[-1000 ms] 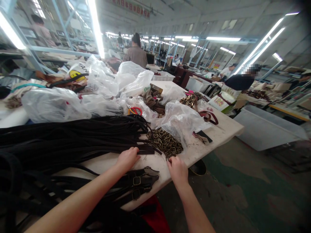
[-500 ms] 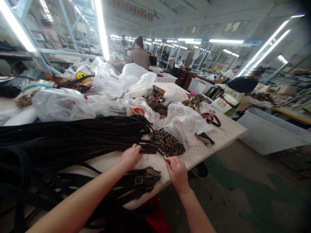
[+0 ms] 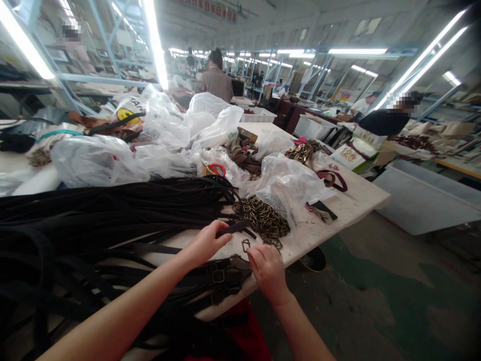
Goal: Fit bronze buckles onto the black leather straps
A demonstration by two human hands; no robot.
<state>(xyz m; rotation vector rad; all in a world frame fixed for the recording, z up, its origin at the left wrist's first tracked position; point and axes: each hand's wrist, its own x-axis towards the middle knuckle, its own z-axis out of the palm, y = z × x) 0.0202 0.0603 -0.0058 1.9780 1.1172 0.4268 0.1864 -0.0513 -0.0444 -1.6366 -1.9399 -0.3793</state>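
Note:
My left hand (image 3: 207, 241) is closed on a black strap (image 3: 237, 228), whose flat end sticks out to the right past my fingers. Between finger and thumb, my right hand (image 3: 267, 271) pinches a small brass-coloured buckle (image 3: 245, 245), held upright just below the strap's end. Buckle and strap are apart. Behind them lies a pile of similar metal buckles (image 3: 263, 218). A thick bundle of black straps (image 3: 105, 210) stretches to the left. Below my left wrist, straps with fitted buckles (image 3: 218, 276) lie near the table's front edge.
Clear plastic bags (image 3: 285, 185) cover much of the pale table (image 3: 353, 200). Scissors with red and orange handles (image 3: 215, 169) lie among them. A translucent bin (image 3: 424, 200) stands to the right, past the table edge. One person in dark clothes (image 3: 385, 120) is beyond it; others are farther back.
My left hand has lifted a strap end off the table. My right hand has shifted slightly left and down, and the pinched buckle now shows clearly. The view has turned slightly.

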